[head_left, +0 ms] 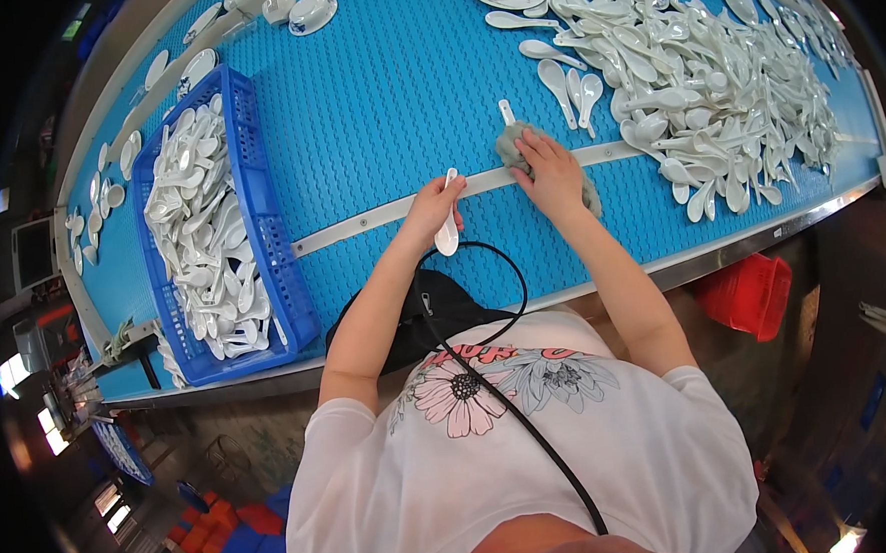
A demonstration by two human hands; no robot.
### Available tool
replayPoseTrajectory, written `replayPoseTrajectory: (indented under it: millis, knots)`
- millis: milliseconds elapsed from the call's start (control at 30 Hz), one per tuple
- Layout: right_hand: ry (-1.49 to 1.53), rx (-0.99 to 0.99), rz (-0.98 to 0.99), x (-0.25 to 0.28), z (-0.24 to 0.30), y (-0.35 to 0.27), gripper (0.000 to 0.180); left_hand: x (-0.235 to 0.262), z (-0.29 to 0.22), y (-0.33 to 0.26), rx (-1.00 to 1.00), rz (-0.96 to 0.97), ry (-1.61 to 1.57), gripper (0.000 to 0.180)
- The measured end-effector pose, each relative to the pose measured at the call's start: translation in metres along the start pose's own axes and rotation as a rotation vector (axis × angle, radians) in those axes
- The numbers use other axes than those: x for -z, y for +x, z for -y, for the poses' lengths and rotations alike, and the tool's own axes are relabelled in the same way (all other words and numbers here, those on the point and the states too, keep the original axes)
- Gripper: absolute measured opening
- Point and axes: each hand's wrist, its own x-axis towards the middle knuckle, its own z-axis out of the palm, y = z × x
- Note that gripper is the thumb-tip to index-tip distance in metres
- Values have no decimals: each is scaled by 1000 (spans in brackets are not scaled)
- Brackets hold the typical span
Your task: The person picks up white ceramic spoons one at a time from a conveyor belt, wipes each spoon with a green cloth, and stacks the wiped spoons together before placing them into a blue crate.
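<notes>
A white ceramic soup spoon [447, 238] is pinched in my left hand [432, 209], its bowl toward me and its handle pointing away. My right hand [552, 179] is closed on a grey-green cloth [509, 150] over the metal strip. From the cloth's far side sticks the white end of another spoon [505, 111]; the rest of it is hidden. Right of the cloth, a few loose spoons [589, 94] lie at the edge of a large heap of white spoons [714, 87]. To my left stands a blue plastic basket [249, 161] filled with similar spoons.
The blue textured belt [373, 90] is crossed by a metal strip [360, 222]. White bowls and plates [312, 14] sit beyond the rail at far left. A red bin [750, 295] is below the table edge at right. A black cable [532, 442] loops before my chest.
</notes>
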Motion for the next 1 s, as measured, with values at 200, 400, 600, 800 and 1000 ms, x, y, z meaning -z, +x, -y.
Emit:
replayPoseTrajectory:
  millis: [200, 400, 600, 800, 1000]
  knots:
    - [-3, -12, 196, 20, 19, -6, 47, -4, -11, 29, -8, -28, 71, 39]
    - [138, 84, 267, 15, 38, -31, 41, -16, -20, 56, -108, 25, 227, 34]
    - [127, 163, 271, 26, 43, -43, 45, -11, -7, 60, -156, -25, 329, 29]
    - [32, 240, 240, 18, 51, -35, 53, -14, -1, 65, -246, -46, 493, 29]
    - [187, 45, 548, 36, 47, -34, 45, -12, -15, 48, -177, -50, 560, 33]
